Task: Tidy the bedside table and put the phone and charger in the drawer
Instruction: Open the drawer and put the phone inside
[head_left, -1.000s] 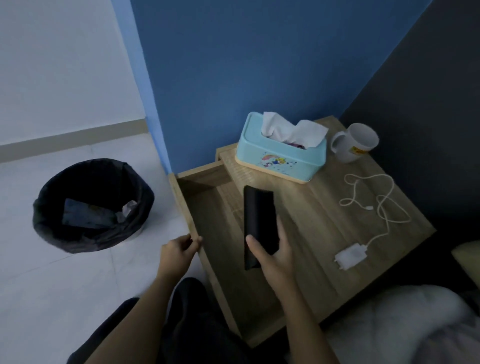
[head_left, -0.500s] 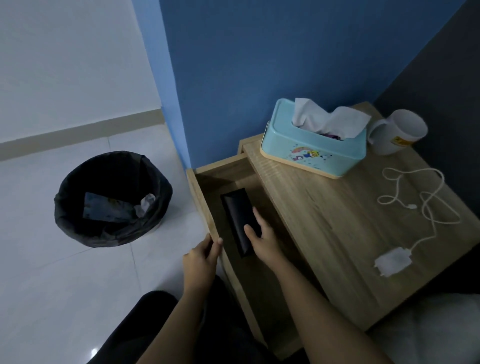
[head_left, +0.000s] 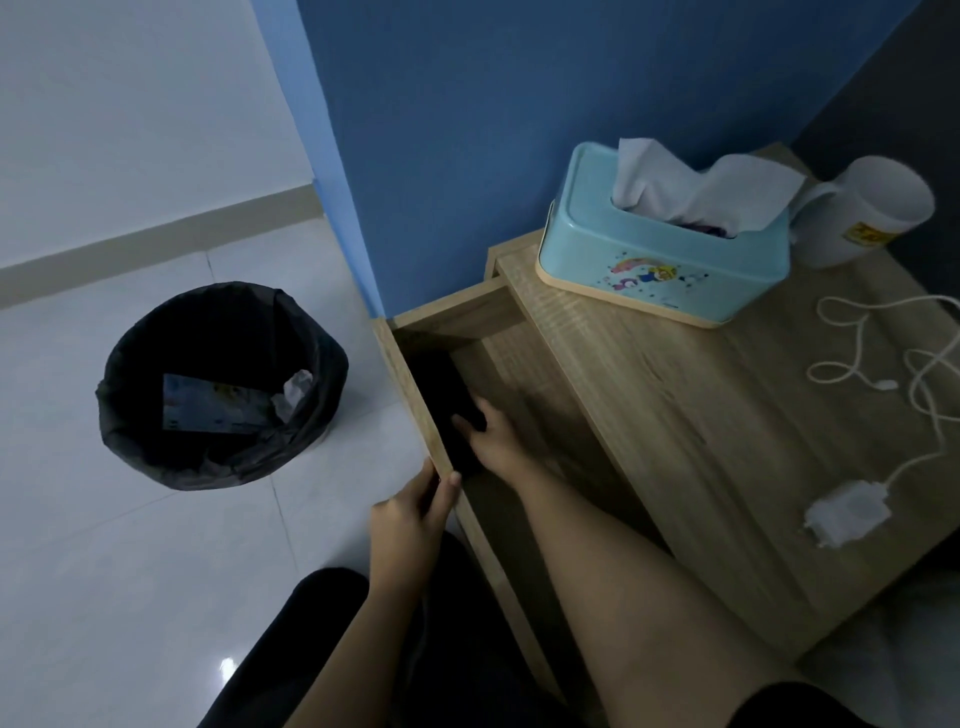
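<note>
The wooden table (head_left: 675, 426) carries a light blue tissue box (head_left: 662, 265) at its back, a white mug (head_left: 865, 213) just beside it, and a white charger (head_left: 844, 513) with its looped cable (head_left: 914, 364) near the front. On the tiled floor (head_left: 130, 545) stands a black-lined bin (head_left: 221, 387).

Matt wood-grain bedside table (head_left: 675, 415), glossy floor tiles (head_left: 130, 545), plastic tissue box (head_left: 660, 260)
</note>
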